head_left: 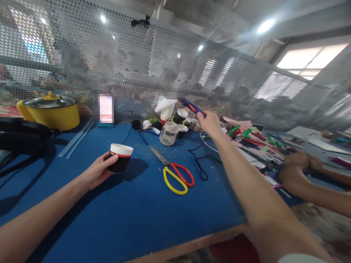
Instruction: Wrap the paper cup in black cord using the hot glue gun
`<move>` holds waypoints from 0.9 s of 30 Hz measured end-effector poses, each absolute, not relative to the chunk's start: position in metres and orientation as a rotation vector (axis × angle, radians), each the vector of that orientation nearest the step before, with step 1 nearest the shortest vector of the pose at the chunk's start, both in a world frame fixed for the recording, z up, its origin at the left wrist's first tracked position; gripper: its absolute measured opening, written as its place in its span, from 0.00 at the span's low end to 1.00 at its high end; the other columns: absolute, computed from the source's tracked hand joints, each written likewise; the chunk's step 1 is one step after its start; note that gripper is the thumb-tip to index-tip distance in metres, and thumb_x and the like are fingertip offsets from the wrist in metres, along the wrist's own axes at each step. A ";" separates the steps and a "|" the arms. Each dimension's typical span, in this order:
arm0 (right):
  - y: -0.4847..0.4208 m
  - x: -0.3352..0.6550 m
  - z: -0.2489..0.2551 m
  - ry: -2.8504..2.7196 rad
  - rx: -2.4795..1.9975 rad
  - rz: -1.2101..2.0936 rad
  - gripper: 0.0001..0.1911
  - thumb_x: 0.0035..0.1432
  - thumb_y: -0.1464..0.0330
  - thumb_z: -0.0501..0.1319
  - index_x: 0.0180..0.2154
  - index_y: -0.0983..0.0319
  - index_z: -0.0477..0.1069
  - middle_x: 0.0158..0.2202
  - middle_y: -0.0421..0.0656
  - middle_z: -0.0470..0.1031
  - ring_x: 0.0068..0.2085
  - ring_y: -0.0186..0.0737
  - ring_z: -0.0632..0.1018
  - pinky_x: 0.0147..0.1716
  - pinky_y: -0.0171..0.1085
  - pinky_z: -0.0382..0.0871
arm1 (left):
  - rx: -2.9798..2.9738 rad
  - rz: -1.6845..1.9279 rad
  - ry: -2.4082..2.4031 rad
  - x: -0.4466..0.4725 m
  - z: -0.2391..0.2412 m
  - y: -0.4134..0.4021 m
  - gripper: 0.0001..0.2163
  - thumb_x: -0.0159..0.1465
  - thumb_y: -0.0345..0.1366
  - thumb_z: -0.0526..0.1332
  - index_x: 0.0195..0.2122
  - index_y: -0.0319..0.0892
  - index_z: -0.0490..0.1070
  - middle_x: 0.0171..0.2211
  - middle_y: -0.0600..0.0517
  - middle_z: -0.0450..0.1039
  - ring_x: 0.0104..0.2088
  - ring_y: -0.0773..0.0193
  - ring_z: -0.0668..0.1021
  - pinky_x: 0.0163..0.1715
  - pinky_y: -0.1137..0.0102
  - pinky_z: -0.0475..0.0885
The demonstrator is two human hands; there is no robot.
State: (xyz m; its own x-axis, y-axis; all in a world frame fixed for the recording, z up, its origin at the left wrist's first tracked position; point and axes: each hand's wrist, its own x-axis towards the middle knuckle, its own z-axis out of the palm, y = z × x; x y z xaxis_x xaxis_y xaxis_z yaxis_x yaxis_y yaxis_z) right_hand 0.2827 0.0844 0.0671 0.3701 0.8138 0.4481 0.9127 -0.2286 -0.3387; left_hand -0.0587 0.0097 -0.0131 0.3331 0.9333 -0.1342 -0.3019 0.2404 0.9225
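My left hand is wrapped round a small paper cup that is black with a red band and a white rim, resting on the blue table. My right hand reaches far forward and grips a blue glue gun with an orange trigger, held above a cluster of small cups and a glass jar. A black cord trails from the gun across the table. Scissors with one red and one yellow handle lie between my arms.
A yellow electric pot with a glass lid stands at the back left. A perforated metal screen closes off the back. Another person's hands rest at the right among coloured paper scraps.
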 end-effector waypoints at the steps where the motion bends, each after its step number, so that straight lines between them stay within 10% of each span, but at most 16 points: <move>1: 0.086 0.280 0.070 -1.511 -2.099 -0.259 0.19 0.55 0.65 0.45 0.42 0.69 0.65 0.38 0.54 0.71 0.42 0.47 0.70 0.39 0.40 0.60 | 0.957 0.983 0.825 -0.059 -0.013 0.010 0.12 0.51 0.35 0.61 0.37 0.39 0.69 0.35 0.47 0.74 0.33 0.63 0.75 0.31 0.75 0.70; 18: 0.072 0.239 0.036 -1.720 -2.195 -0.253 0.28 0.51 0.56 0.50 0.47 0.71 0.59 0.42 0.58 0.67 0.44 0.50 0.68 0.38 0.42 0.61 | 0.971 0.915 0.784 -0.056 -0.018 0.007 0.12 0.51 0.35 0.60 0.37 0.38 0.69 0.34 0.46 0.74 0.32 0.63 0.75 0.32 0.73 0.69; 27: 0.003 0.175 0.006 -2.360 -1.371 0.031 0.14 0.54 0.69 0.50 0.41 0.67 0.66 0.43 0.48 0.68 0.46 0.40 0.67 0.46 0.38 0.58 | 0.896 1.180 0.796 -0.062 -0.007 0.014 0.13 0.54 0.43 0.55 0.35 0.38 0.69 0.28 0.51 0.74 0.27 0.63 0.75 0.26 0.71 0.70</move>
